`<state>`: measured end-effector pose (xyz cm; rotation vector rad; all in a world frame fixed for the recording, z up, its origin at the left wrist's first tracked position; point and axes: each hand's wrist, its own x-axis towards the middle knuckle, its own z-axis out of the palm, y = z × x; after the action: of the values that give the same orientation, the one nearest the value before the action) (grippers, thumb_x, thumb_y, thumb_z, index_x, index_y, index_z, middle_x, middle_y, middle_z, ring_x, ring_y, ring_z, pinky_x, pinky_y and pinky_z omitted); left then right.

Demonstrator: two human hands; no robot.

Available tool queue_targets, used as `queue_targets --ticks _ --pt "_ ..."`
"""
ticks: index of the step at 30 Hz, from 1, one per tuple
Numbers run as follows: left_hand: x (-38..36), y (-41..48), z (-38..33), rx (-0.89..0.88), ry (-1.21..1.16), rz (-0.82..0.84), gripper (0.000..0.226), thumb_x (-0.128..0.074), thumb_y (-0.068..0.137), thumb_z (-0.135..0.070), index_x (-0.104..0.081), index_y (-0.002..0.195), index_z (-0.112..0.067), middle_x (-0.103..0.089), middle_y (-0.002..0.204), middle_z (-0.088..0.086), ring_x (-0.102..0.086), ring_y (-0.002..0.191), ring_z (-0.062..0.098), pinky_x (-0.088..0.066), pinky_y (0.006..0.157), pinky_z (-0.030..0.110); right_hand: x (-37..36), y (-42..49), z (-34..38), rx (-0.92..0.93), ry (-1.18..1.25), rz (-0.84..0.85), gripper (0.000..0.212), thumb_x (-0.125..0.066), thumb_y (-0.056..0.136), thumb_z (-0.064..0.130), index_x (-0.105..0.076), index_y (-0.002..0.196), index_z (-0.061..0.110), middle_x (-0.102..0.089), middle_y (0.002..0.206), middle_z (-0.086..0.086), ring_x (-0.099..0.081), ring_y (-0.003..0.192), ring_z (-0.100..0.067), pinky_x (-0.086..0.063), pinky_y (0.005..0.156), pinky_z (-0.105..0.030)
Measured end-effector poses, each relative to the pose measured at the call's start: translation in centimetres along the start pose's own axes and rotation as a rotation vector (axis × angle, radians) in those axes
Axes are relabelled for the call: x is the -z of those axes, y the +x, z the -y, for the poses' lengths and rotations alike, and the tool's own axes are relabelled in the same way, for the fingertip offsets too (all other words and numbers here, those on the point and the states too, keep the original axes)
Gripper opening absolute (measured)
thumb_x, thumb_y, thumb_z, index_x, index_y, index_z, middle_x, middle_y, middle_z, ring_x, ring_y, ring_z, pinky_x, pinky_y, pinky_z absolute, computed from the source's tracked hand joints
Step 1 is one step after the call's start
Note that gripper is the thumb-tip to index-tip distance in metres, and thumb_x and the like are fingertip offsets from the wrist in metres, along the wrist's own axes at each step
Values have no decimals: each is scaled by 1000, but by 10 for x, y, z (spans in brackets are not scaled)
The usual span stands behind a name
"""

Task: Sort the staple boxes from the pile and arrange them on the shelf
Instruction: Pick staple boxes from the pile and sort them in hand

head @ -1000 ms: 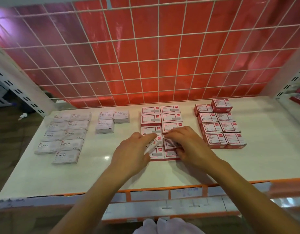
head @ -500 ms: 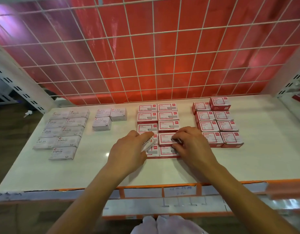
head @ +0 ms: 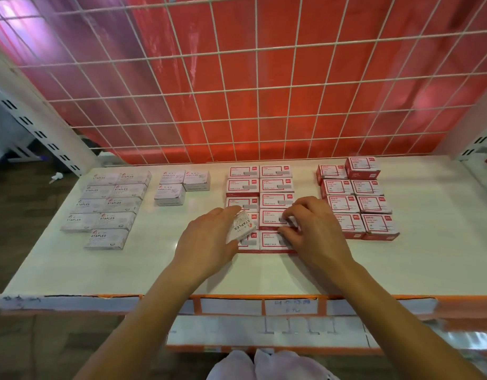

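Currently, left hand (head: pixel 206 242) is gripping a white staples box (head: pixel 241 227); right hand (head: pixel 316 231) is pinching a red box (head: pixel 271 219) among the middle rows on the shelf (head: pixel 264 272).

On the white shelf (head: pixel 154 270), the left hand (head: pixel 209 239) holds a white box (head: pixel 241 226) (labelled STAPLES) tilted over the middle block (head: pixel 275 185) of red-and-white boxes. The right hand (head: pixel 316 231) pinches the right end of one red-and-white box (head: pixel 272 219) there.
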<state>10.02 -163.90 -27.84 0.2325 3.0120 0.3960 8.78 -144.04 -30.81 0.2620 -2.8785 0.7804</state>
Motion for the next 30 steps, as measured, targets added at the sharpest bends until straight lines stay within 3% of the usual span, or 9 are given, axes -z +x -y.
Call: queue_targets --ticks 3,6,9,11,17,21,26,30 --pt "6 -2 4 -20 -73 -16 65 -64 87 -40 -34 144 -36 -45 143 -11 -48 126 14 -47 93 29 4 2 10 50 14 -32 31 -67 85 29 -64 114 18 -57 120 1 -46 112 -16 -34 89 -21" --pt "13 -3 11 -49 -142 -36 61 -64 88 -34 -38 143 -33 -46 144 -11 -45 127 11 -42 97 26 3 6 25 130 140 59 42 -68 85 24 -57 125 21 -56 125 3 -49 112 -12 -36 94 -18" --pt "20 -4 19 -63 -252 -30 59 -67 87 -28 -42 140 -33 -51 140 -9 -49 123 11 -48 96 29 -3 11 42 138 335 173 52 -68 85 17 -50 134 24 -57 122 7 -55 97 -3 -46 87 -14" --pt "24 -4 27 -61 -319 -25 60 -68 86 -25 -44 139 -34 -54 136 -8 -53 119 11 -51 93 30 -10 15 52 120 414 209 52 -66 85 14 -50 134 23 -59 121 6 -58 99 -4 -49 87 -16" --pt "36 -9 71 3 -498 54 64 -70 82 -10 -46 135 -37 -57 131 -7 -53 106 -1 -47 75 4 -23 25 82 -50 598 225 39 -65 87 11 -59 123 24 -61 110 11 -61 93 -2 -52 78 -13" --pt "39 -15 97 10 -580 86 64 -68 80 -3 -49 131 -37 -57 122 -12 -49 98 -19 -44 73 0 -34 28 100 -79 645 267 38 -64 87 13 -57 123 25 -61 113 10 -61 96 -2 -54 81 -18" --pt "46 -22 124 71 -680 58 61 -70 79 -5 -52 130 -33 -56 116 -18 -55 107 -3 -48 76 5 -45 30 119 -166 838 337 46 -64 85 2 -56 122 28 -61 117 5 -62 101 -10 -55 86 -28" --pt "50 -28 143 141 -736 -7 58 -74 78 -9 -54 129 -27 -55 118 -15 -58 101 -3 -49 72 5 -53 35 137 -190 965 332 46 -65 82 -5 -59 118 23 -63 100 3 -62 84 -7 -54 79 -22"
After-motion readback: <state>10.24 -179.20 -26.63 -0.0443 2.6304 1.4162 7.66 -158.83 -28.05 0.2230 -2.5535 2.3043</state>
